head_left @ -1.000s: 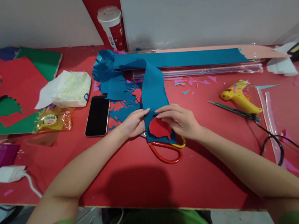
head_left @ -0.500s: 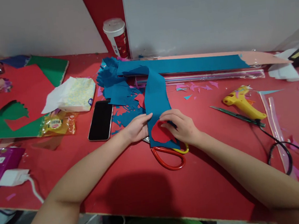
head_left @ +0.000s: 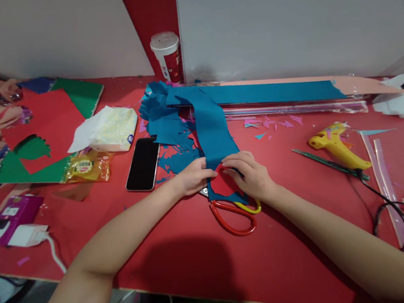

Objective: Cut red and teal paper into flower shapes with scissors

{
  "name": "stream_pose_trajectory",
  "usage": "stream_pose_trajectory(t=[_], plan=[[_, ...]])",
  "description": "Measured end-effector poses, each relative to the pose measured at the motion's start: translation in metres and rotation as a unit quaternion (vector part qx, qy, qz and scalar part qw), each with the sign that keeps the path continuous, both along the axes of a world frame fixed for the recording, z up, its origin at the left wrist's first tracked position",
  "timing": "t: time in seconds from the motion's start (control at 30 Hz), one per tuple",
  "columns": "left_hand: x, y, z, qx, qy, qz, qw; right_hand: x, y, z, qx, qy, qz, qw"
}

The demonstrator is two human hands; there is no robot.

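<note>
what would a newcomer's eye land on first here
Probably the broad blue paper strip curving down the middle, with a bright red cutout lying on its near end. Just below it, the red and yellow scissors handles stick out. Off to the right lies a yellow glue gun.

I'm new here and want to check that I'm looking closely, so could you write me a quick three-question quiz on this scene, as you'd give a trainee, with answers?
1. Multiple choice: which thing's coloured loops show just below the near end of the blue paper strip? A) the glue gun, B) the scissors, C) the paper cup.
2. True or false: the phone lies to the left of the left hand.
3. Short answer: what colour is the small cut-out over the strip, by the fingers of the right hand?

Key: 1. B. 2. True. 3. Red.
</note>
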State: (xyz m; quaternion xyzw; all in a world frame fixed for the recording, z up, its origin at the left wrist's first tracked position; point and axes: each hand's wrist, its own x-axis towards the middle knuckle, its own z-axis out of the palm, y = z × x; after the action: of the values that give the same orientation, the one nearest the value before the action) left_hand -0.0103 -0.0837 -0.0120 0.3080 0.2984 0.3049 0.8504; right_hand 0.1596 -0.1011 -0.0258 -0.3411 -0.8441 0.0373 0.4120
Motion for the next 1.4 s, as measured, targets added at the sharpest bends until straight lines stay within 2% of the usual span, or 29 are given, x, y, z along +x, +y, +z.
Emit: stream_pose_trajectory(t=[0.27, 0.4, 0.5, 0.57, 0.63, 0.77, 0.87, 0.97, 1.07, 1.13, 1.2, 1.4], plan=[[0.003, 0.0, -0.005, 0.063, 0.009, 0.003, 0.998, -0.001, 0.001, -0.004, 0.01, 0.003, -0.002, 1.0], [0.003, -0.001, -0.006, 0.123, 0.056, 0.019, 0.991, -0.002, 0.0, -0.002, 0.007, 0.007, -0.003, 1.0], [0.002, -0.001, -0.004, 0.156, 0.096, 0.033, 0.983, -0.001, -0.001, 0.0, -0.018, 0.032, -0.041, 0.999], [0.001, 0.0, -0.002, 0.174, 0.109, 0.046, 0.978, 0.001, -0.002, -0.001, -0.056, 0.08, -0.086, 0.992], [0.0, 0.002, 0.0, 0.189, 0.109, 0.064, 0.974, 0.002, -0.002, -0.002, -0.126, 0.155, -0.105, 0.974], [-0.001, 0.004, 0.0, 0.194, 0.083, 0.1, 0.972, 0.004, -0.003, -0.002, -0.308, 0.279, -0.006, 0.91], [-0.003, 0.005, -0.002, 0.19, 0.077, 0.116, 0.972, 0.004, -0.006, 0.003, -0.378, 0.293, 0.053, 0.877], [-0.006, 0.007, -0.003, 0.205, 0.081, 0.12, 0.968, 0.005, -0.01, 0.007, -0.413, 0.259, 0.052, 0.871], [-0.007, 0.008, -0.003, 0.222, 0.088, 0.119, 0.964, 0.005, -0.012, 0.006, -0.405, 0.216, 0.01, 0.888], [-0.005, 0.008, -0.002, 0.206, 0.073, 0.125, 0.968, 0.003, -0.012, 0.006, -0.384, 0.195, -0.028, 0.902], [-0.003, 0.006, 0.0, 0.159, 0.042, 0.138, 0.977, 0.001, -0.012, 0.006, -0.368, 0.181, -0.058, 0.91], [0.004, -0.002, 0.006, -0.003, 0.002, 0.142, 0.99, -0.003, -0.013, 0.006, -0.347, 0.185, -0.085, 0.915]])
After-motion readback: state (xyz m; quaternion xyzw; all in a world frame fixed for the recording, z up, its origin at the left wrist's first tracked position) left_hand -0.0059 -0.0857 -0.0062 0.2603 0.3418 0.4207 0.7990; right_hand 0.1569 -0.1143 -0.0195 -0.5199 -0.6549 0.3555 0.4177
